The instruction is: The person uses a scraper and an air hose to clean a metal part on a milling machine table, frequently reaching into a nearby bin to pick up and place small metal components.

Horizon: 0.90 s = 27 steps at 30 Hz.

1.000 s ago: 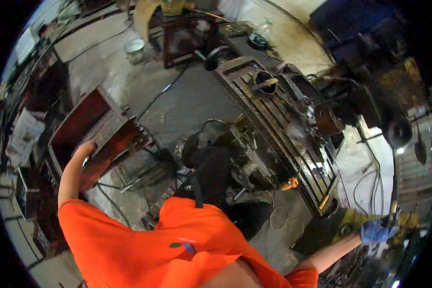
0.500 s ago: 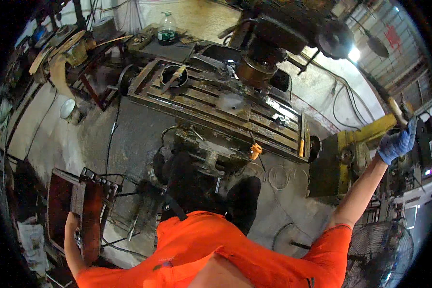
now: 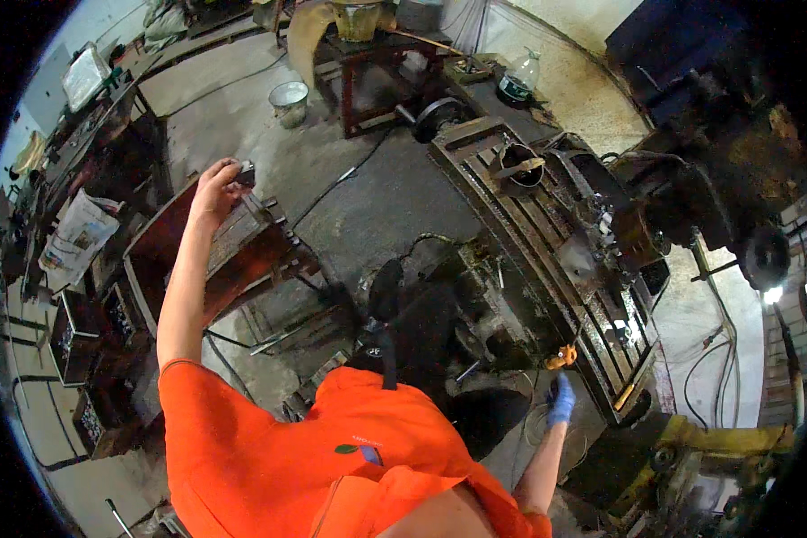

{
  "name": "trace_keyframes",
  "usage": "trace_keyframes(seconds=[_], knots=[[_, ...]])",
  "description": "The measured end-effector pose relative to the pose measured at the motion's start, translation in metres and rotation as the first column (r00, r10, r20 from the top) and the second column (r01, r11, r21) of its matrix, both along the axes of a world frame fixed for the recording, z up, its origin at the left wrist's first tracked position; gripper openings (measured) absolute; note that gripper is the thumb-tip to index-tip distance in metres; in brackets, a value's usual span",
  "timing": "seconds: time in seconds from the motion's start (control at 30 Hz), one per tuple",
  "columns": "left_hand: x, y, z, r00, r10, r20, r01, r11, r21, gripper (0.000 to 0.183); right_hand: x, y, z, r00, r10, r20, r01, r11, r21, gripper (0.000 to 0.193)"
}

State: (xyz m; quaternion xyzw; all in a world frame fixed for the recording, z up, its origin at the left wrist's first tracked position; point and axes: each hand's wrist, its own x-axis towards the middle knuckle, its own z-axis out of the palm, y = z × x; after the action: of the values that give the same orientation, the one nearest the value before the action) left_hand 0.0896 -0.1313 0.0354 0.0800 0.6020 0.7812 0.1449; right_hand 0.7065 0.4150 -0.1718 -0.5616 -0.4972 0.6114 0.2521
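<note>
My bare left hand (image 3: 215, 192) is raised over a red-brown metal trolley (image 3: 169, 240), with its fingers closed round a small dark metal piece (image 3: 246, 174). My right hand (image 3: 561, 401), in a blue glove, is low beside the near right edge of a long slotted machine table (image 3: 511, 211). Just beyond its fingertips is an orange-yellow handle (image 3: 561, 358) at the table's edge. The glove is small and blurred, so its grip does not show. A dark pot (image 3: 522, 177) with a brush (image 3: 521, 168) across it rests on the table.
The machine's dark head (image 3: 735, 170) overhangs the table on the right. A metal bucket (image 3: 289, 103) stands on the floor ahead. A clear bottle (image 3: 519, 79) with green liquid is beyond the table. Crates of parts (image 3: 99, 414) stand at left, and yellow machinery (image 3: 681, 439) at lower right.
My view has turned left. My left hand has come up out of the trolley with a small metal piece. My right hand has left the raised lever at far right and dropped beside the table.
</note>
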Motion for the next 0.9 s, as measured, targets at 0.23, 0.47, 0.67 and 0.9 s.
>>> trace_keyframes(seconds=[0.23,0.47,0.67,0.9], knots=[[0.016,0.087,0.005,0.991,-0.135,0.025,0.134,0.991,0.025,0.032,-0.080,-0.022,-0.004,0.994,-0.074,-0.079,0.092,0.964,0.249,0.014],[0.025,0.116,-0.009,0.972,-0.192,0.137,0.170,0.973,0.154,0.023,-0.065,-0.059,0.144,0.971,-0.223,-0.089,0.234,0.793,0.562,0.052],[0.019,0.171,-0.042,0.884,-0.456,0.100,0.412,0.862,0.295,0.023,-0.097,-0.070,0.227,0.584,-0.014,0.812,-0.650,0.590,0.478,0.045],[0.065,0.232,-0.024,0.844,-0.533,0.058,0.480,0.800,0.361,0.029,-0.197,-0.003,0.248,0.527,0.043,0.849,-0.567,0.761,0.314,0.037]])
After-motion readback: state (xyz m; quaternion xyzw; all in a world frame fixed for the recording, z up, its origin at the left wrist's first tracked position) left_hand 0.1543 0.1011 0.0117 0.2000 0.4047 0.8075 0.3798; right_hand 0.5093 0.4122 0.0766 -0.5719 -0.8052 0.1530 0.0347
